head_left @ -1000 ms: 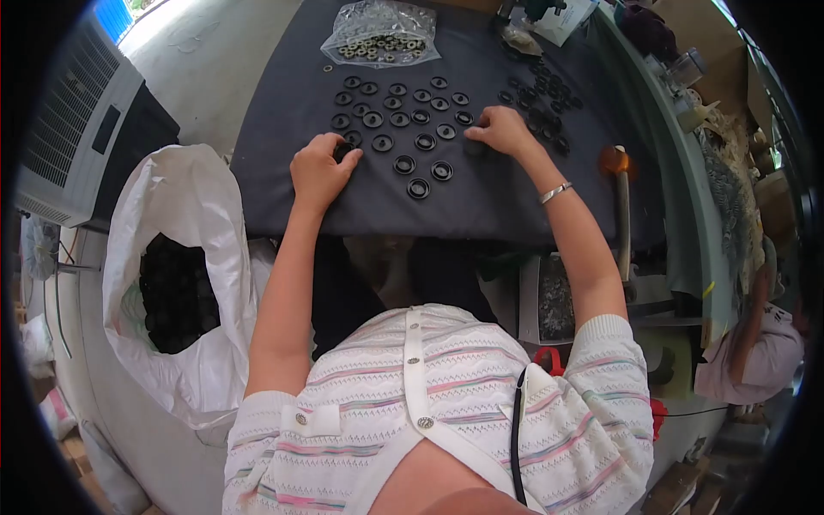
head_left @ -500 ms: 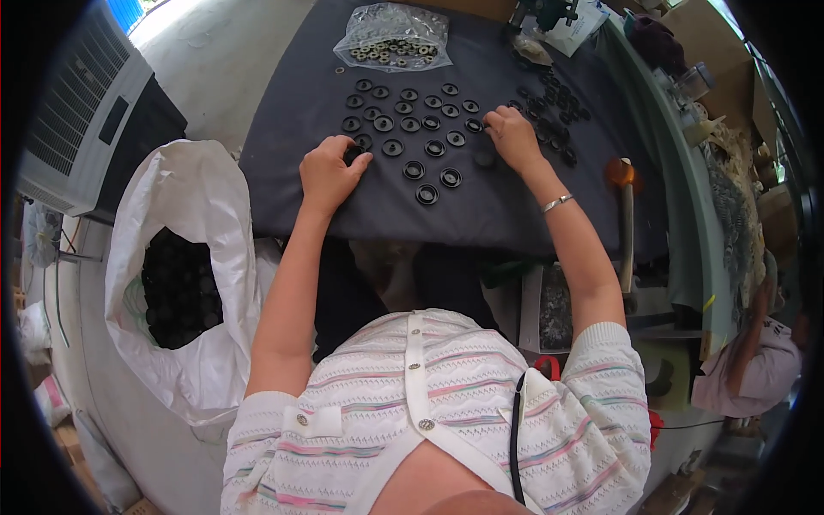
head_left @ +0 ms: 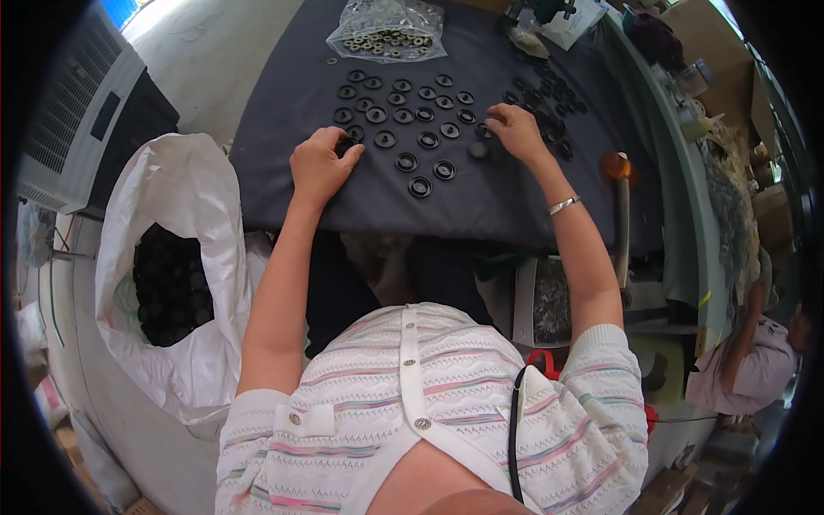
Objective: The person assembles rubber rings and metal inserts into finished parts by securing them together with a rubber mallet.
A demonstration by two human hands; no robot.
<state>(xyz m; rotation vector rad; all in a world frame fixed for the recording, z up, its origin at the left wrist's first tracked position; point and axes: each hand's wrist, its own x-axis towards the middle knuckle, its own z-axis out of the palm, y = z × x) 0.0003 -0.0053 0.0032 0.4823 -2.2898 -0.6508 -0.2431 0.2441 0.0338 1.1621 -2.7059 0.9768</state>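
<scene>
Round black parts with raised rims lie in loose rows on the dark cloth of the table. My left hand is at the left end of these rows, its fingers curled round a black round part mostly hidden by thumb and fingers. At the right side of the rows my right hand has its fingers pinched at a black round part, which partly shows below the fingertips. A plain black disc lies just nearer to me. More black parts lie in a heap beyond my right hand.
A clear plastic bag of small ring-shaped pieces lies at the table's far side. To the left stands a white sack holding black pieces. A hammer rests at the right. A person sits farther right.
A black round part now shows under my right fingertips, right of the rows. My left hand keeps its place by the rows. The whole view has shifted slightly.
</scene>
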